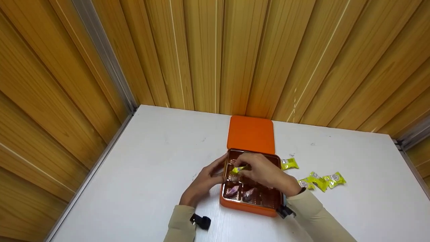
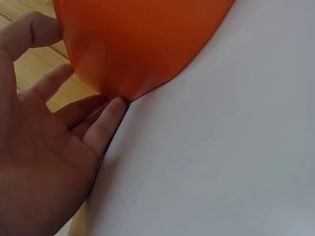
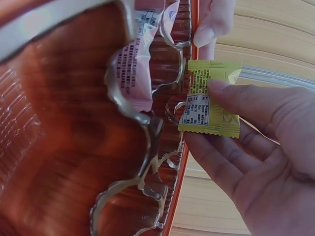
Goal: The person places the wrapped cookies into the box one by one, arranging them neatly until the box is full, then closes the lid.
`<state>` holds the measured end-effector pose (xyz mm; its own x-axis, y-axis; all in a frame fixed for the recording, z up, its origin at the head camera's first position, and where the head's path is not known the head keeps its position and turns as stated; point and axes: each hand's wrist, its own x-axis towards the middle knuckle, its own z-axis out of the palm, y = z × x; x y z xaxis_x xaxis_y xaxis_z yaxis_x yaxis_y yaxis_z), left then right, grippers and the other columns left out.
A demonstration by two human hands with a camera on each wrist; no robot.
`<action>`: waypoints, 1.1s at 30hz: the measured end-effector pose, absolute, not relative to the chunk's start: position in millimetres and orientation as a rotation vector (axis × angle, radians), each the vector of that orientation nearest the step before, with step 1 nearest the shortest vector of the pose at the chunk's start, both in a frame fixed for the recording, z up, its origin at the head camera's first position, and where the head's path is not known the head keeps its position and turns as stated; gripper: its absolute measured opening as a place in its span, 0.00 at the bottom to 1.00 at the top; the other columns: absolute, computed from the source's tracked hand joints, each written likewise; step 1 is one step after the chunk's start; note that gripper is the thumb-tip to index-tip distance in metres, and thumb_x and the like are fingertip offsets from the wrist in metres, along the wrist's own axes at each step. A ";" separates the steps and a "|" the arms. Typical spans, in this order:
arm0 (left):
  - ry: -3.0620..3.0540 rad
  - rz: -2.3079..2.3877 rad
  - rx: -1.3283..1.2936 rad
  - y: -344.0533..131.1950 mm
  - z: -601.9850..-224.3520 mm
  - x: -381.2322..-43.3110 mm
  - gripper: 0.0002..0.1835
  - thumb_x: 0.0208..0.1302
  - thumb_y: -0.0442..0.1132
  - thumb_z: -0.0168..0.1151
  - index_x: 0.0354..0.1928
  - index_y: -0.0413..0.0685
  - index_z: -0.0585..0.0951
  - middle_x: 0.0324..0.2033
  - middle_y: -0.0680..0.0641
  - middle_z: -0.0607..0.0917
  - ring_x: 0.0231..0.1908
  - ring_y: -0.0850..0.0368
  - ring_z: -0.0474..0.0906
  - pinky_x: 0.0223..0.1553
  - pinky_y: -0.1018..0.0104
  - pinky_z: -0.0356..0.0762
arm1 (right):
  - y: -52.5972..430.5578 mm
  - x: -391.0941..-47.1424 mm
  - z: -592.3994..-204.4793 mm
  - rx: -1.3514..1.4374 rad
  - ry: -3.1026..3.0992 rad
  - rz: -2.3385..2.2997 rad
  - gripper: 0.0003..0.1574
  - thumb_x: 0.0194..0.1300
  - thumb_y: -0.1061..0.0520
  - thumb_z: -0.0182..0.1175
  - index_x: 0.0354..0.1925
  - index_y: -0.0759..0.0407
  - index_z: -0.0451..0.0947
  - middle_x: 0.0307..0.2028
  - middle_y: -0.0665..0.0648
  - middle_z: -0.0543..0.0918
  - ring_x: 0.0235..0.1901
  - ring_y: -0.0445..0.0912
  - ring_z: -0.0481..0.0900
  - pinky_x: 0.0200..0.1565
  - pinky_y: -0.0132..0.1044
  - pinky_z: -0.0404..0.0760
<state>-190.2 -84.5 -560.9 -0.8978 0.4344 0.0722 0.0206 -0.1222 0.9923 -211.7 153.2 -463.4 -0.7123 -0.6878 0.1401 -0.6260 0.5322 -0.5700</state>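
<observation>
An orange box [image 1: 248,207] with a brown compartmented tray inside stands on the table. My right hand [image 1: 263,171] is over the tray, pinching a yellow wrapped snack packet [image 3: 211,98] between thumb and fingers, its printed label showing in the right wrist view. My left hand [image 1: 203,181] rests against the left side of the box, fingers spread and fingertips touching the orange wall [image 2: 133,44]. Pink packets [image 3: 134,64] sit in tray compartments, one of them a pink-purple packet [image 1: 232,191] at the near left. Beside it lies a darker wrapped packet [image 1: 248,195].
An orange lid [image 1: 251,134] lies flat behind the box. To the right are several yellow packets [image 1: 336,179], with another yellow packet [image 1: 289,163] close to the box's right side. A wood-patterned wall [image 1: 215,60] rises behind the white table [image 1: 151,161].
</observation>
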 end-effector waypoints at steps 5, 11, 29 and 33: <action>1.831 2.098 0.533 -87.2 -562.3 -190.7 0.45 0.69 0.28 0.65 0.84 0.62 0.61 0.79 0.46 0.65 0.73 0.43 0.69 0.71 0.55 0.72 | 150.2 -213.7 -464.0 -1.156 2.625 -0.945 0.11 0.67 0.66 0.72 0.46 0.54 0.86 0.44 0.49 0.88 0.49 0.49 0.85 0.56 0.50 0.86; 1.808 2.091 0.559 -90.3 -563.5 -191.6 0.46 0.69 0.29 0.67 0.84 0.61 0.61 0.80 0.46 0.64 0.74 0.43 0.67 0.71 0.56 0.72 | 148.7 -215.3 -465.7 -1.160 2.569 -0.959 0.10 0.68 0.65 0.71 0.44 0.53 0.86 0.42 0.45 0.87 0.45 0.47 0.83 0.52 0.47 0.85; 1.882 2.080 0.625 -90.4 -565.0 -195.3 0.48 0.64 0.28 0.67 0.84 0.59 0.62 0.79 0.50 0.67 0.76 0.50 0.64 0.75 0.57 0.66 | 144.8 -218.7 -467.8 -1.219 2.576 -0.913 0.11 0.67 0.66 0.72 0.45 0.53 0.87 0.43 0.46 0.87 0.45 0.46 0.84 0.52 0.46 0.86; 1.900 2.065 0.619 -90.1 -565.3 -195.2 0.47 0.66 0.30 0.69 0.84 0.59 0.62 0.79 0.51 0.67 0.76 0.51 0.65 0.75 0.58 0.66 | 144.9 -218.0 -467.3 -1.206 2.582 -0.889 0.12 0.67 0.66 0.72 0.46 0.53 0.87 0.43 0.45 0.87 0.45 0.45 0.84 0.53 0.46 0.86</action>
